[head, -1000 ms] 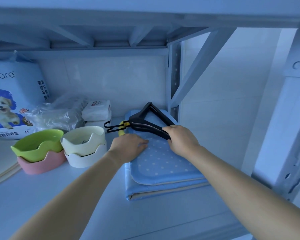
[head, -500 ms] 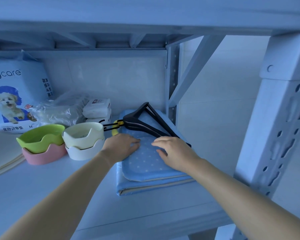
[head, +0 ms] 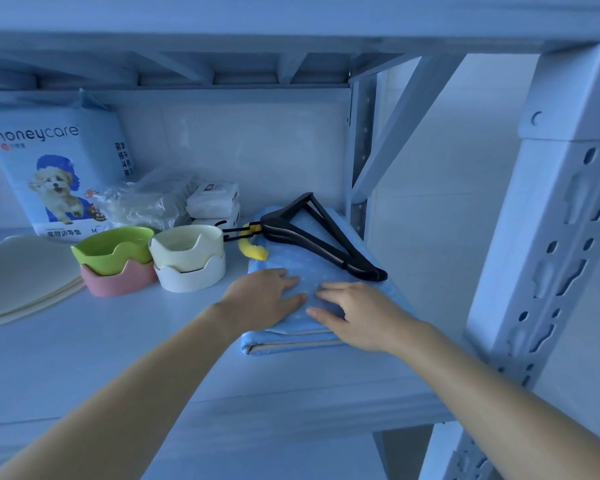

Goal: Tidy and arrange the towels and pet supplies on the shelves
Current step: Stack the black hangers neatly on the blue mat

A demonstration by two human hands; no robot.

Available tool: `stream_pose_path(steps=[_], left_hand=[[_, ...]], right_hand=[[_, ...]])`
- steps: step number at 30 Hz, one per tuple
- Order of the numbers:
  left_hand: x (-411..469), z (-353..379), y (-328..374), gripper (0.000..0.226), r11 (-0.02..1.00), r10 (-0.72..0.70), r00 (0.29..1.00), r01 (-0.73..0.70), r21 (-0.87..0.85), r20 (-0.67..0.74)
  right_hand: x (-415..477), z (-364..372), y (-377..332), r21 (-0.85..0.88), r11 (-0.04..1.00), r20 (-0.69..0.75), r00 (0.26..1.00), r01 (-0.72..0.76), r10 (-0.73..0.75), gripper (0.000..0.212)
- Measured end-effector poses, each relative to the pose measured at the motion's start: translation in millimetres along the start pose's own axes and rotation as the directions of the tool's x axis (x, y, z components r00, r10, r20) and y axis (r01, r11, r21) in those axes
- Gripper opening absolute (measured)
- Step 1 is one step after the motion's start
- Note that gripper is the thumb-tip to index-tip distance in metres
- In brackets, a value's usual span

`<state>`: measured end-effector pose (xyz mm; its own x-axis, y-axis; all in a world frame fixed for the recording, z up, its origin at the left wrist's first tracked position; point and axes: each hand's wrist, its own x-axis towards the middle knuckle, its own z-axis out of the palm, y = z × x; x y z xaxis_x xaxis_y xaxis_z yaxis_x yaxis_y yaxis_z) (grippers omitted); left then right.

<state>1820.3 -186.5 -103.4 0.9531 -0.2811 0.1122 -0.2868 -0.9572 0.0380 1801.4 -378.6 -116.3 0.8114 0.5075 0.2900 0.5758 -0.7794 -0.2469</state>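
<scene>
Since a second ago the right hand has let go of the black hangers and slid back toward the front; the left hand has also drawn back a little. Right fingers are straight and slightly spread, lying flat on the folded blue towel, thumb out along its front part. Left fingers are straight and held together, palm down on the towel's left front corner. Fingertips of the two hands are near each other, not touching. The dotted towel lies right of centre on the shelf, two folded layers showing at its front edge. The hangers rest across its rear half, hooks pointing left off the edge. A yellow piece lies at the towel's rear left corner, by the hooks; I cannot tell what it is. Left of the towel are a cream bowl nested in a white bowl, then a green bowl nested in a pink bowl. Behind them are white packets, stacked, and a crumpled clear bag. At upper left a pack of pet pads stands upright against the wall. At the left edge lie flat beige trays. A perforated upright post runs down the right of the frame.
</scene>
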Motion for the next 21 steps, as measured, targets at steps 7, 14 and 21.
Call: stream_pose_path(steps=[7, 14, 21], left_hand=[[9.8, 5.2, -1.4, 0.052, 0.998, -0.023, 1.000, 0.022, 0.061, 0.014], [25.1, 8.4, -7.4, 0.047, 0.999, -0.019, 0.999, 0.019, 0.028, -0.028], [34.2, 7.1, -16.2, 0.044, 1.000, 0.005, 0.999, -0.005, 0.009, -0.035]], right_hand=[[2.6, 0.2, -1.4, -0.117, 0.993, -0.005, 1.000, 0.004, -0.005, 0.059], [19.0, -10.6, 10.7, -0.217, 0.975, -0.203, 0.979, -0.049, 0.005, 0.038], [33.0, -12.2, 21.7, -0.174, 0.965, -0.231, 0.961, -0.194, 0.152, 0.037]])
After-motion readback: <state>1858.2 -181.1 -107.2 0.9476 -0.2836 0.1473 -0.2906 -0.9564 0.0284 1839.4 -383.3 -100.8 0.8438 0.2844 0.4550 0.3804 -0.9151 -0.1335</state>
